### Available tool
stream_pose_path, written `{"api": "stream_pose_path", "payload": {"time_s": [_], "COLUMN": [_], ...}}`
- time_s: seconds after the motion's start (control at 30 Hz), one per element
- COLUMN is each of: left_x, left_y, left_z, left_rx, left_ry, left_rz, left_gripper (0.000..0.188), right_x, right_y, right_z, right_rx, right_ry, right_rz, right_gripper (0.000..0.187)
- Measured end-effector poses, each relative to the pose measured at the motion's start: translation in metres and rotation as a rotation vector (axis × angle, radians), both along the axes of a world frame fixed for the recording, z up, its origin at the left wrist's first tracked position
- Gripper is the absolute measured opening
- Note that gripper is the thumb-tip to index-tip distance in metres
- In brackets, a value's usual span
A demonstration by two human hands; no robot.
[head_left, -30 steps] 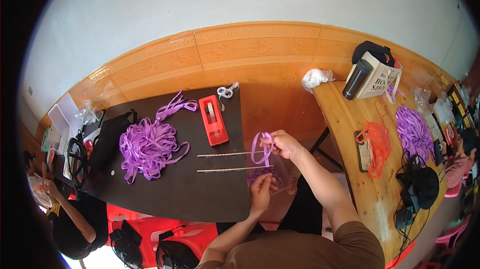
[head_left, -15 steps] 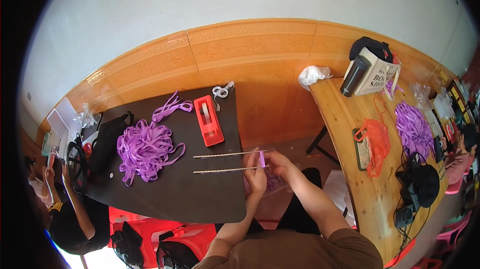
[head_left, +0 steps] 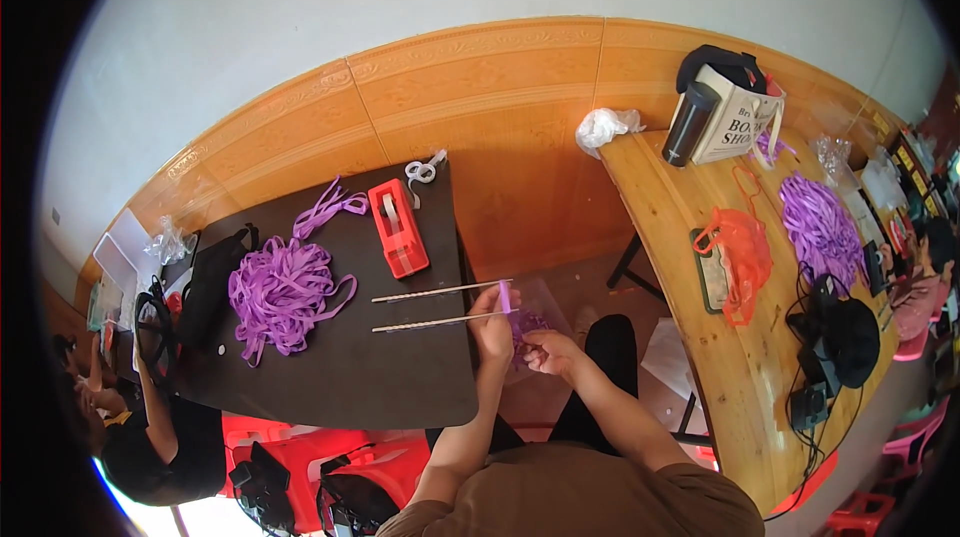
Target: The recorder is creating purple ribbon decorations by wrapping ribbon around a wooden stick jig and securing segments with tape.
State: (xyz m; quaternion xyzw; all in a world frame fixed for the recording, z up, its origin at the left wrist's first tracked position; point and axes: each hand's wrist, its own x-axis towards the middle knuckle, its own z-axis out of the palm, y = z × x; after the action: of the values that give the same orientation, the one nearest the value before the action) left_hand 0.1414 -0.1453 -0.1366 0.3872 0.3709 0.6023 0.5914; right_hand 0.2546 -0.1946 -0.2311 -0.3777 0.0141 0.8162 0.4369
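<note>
Left hand (head_left: 491,329) half-curls at a purple ribbon (head_left: 505,297) spanning two sticks (head_left: 425,323), grip unclear; right hand (head_left: 550,351) curls nearby, contents hidden; sticks overhang tabletop (head_left: 340,377).

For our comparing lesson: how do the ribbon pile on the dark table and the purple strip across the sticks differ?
The ribbon pile is large; the purple strip is small. The pile tangles in many loops; the strip looks like one short band. The pile lies on the dark table; the strip crosses the two sticks beyond the table's edge. Both are purple.
</note>
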Motion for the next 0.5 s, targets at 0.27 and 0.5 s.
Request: {"api": "stream_pose_path", "payload": {"time_s": [0.27,0.5], "left_x": [-0.001,-0.001], "left_y": [-0.004,-0.009], "left_z": [0.000,0.005], "left_rx": [0.044,0.016], "left_ry": [-0.030,-0.056], "left_rz": [-0.010,-0.056], "left_gripper": [0.021,0.022], "right_x": [-0.007,-0.005], "right_y": [-0.024,-0.036], "right_z": [0.004,0.006], "right_rx": [0.159,0.199], "right_ry": [-0.064,0.017], "right_rz": [-0.016,0.028], "right_gripper": [0.009,0.021]}}
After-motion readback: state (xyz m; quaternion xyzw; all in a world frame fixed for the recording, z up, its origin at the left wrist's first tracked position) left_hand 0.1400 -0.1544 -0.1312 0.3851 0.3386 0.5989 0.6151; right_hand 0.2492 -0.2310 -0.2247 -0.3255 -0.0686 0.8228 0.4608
